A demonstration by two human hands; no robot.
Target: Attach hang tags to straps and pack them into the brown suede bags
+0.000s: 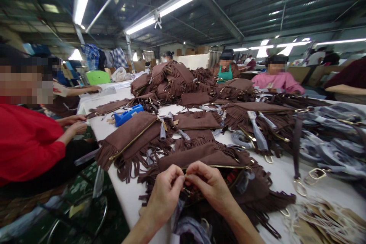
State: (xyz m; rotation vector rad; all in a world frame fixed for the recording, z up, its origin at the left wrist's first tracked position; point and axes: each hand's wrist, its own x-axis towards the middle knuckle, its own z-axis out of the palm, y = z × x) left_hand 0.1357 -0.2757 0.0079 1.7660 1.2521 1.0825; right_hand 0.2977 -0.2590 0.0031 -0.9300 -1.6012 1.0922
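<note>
My left hand (169,186) and my right hand (209,182) meet above a brown fringed bag (197,155) lying in front of me. The fingertips of both are pinched together, nearly touching, on something too small to make out. Behind my fingers runs the bag's gold zipper, partly open, with a reddish lining (232,175) showing inside. A plastic-wrapped tassel (244,180) hangs by the zipper's right end. Below my wrists lies a coiled strap in clear wrap (190,227), partly hidden.
A large heap of fringed bags (174,80) fills the table's middle. A blue tape dispenser (128,114) stands left. Wrapped straps (328,148) lie right, with tags on white strings (328,217) nearer. A person in red (28,141) sits left; several others work around the table.
</note>
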